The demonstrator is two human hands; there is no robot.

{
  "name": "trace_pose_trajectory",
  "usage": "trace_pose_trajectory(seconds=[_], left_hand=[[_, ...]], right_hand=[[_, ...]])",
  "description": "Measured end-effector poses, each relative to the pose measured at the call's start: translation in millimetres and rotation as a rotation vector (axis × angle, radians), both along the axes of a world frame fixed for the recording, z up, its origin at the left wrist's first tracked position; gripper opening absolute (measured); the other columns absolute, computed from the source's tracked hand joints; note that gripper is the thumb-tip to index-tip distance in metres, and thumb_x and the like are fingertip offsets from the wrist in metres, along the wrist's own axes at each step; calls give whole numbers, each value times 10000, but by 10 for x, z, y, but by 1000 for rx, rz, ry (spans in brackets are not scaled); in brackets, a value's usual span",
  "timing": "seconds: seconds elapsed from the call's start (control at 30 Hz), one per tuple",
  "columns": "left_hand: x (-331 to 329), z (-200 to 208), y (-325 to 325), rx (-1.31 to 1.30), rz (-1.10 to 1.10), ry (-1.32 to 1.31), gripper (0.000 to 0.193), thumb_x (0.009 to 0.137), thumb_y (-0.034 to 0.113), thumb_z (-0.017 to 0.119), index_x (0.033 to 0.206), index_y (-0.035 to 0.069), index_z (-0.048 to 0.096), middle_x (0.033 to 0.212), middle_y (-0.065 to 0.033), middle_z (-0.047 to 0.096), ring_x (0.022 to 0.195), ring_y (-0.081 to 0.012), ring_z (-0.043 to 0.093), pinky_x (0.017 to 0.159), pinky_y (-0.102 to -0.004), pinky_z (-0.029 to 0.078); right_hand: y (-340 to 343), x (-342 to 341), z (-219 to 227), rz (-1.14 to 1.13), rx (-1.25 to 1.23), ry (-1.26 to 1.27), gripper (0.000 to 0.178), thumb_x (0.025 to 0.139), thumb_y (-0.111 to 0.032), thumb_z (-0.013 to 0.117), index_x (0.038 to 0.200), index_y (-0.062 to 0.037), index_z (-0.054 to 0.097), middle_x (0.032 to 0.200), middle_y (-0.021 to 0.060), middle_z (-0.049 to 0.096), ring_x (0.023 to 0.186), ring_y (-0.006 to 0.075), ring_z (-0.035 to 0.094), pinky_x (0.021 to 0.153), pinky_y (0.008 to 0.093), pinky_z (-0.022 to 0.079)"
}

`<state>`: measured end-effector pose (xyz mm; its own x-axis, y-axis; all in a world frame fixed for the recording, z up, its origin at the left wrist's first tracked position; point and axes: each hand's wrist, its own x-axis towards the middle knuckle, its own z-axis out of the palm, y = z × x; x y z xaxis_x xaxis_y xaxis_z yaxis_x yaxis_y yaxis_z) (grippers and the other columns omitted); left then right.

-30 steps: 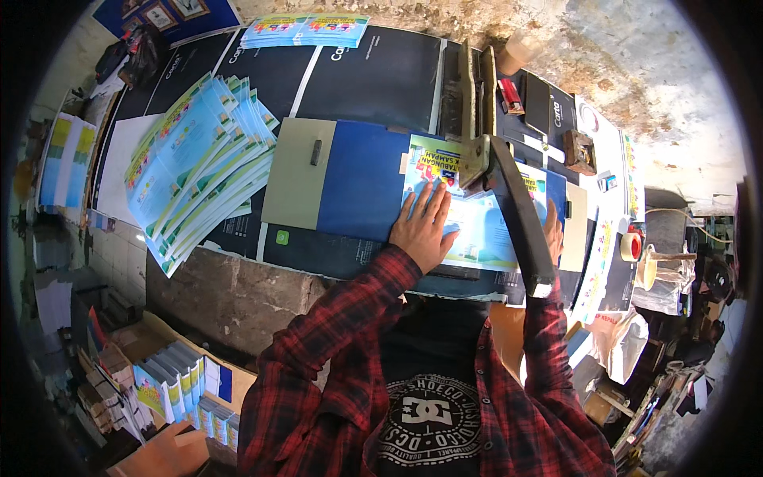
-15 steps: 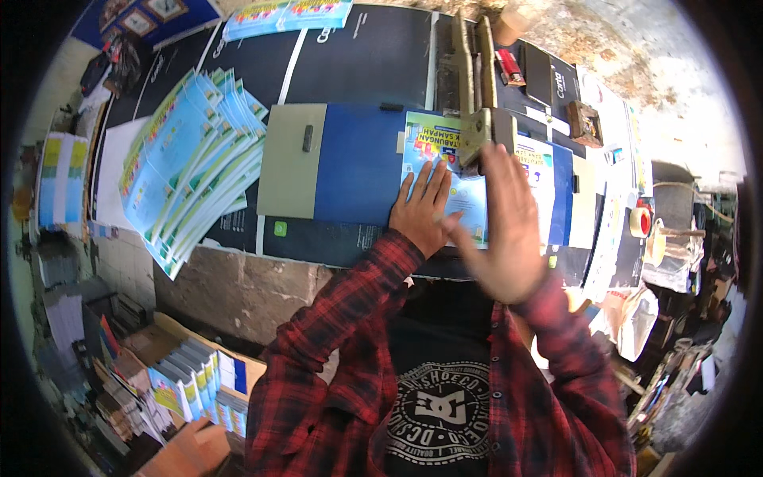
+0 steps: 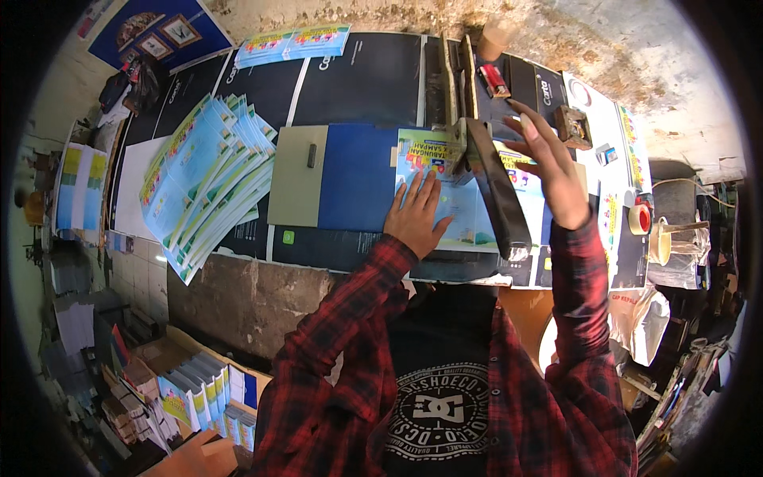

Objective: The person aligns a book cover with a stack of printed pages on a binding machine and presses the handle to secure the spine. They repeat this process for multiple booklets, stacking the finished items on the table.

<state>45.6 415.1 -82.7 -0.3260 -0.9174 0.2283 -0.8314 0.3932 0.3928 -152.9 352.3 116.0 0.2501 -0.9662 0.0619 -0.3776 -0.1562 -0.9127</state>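
Note:
A colourful booklet (image 3: 439,176) lies on the blue bed (image 3: 358,187) of a paper cutter. My left hand (image 3: 417,213) presses flat on the booklet, fingers spread. The cutter's long black blade arm (image 3: 497,191) runs across the booklet's right part, just right of that hand. My right hand (image 3: 548,171) hovers to the right of the arm, fingers apart, holding nothing. Whether it touches the arm I cannot tell.
A fanned stack of blue-green booklets (image 3: 208,179) lies left of the cutter. More booklets (image 3: 294,44) sit at the far edge. A tape roll (image 3: 638,219) and small items crowd the right end. A cardboard box of booklets (image 3: 199,389) stands on the floor, lower left.
My right hand rose from the near end of the blade arm, swept up in front of me, and now hangs open to the arm's right. My left hand stayed on the booklet.

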Motion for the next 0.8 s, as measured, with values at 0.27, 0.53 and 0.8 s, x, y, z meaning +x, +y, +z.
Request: trace_pose_trajectory(seconds=[0.27, 0.53, 0.8], left_hand=[[236, 380, -93, 211, 466, 205, 513, 928, 340, 654, 1228, -72, 596, 1336, -246, 562, 1208, -272, 550, 991, -462, 438], [929, -85, -318, 782, 580, 1250, 382, 941, 233, 691, 1139, -91, 642, 1013, -125, 710, 842, -167, 689, 744, -314, 560], [1527, 130, -347, 854, 710, 1310, 305, 943, 193, 683, 1119, -54, 660, 994, -108, 723, 787, -172, 711, 672, -294, 596]], right_hand=[[617, -732, -1771, -213, -209, 977, 815, 899, -478, 651, 1518, -50, 337, 1517, 292, 340, 1422, 456, 300, 1150, 528, 268], [621, -268, -2064, -163, -349, 779, 804, 899, -423, 640, 1525, -36, 315, 1582, 247, 252, 1463, 439, 226, 1176, 520, 225], [553, 363, -1946, -108, -275, 786, 771, 873, -411, 581, 1500, -27, 348, 1593, 204, 253, 1493, 366, 198, 1204, 498, 166]])
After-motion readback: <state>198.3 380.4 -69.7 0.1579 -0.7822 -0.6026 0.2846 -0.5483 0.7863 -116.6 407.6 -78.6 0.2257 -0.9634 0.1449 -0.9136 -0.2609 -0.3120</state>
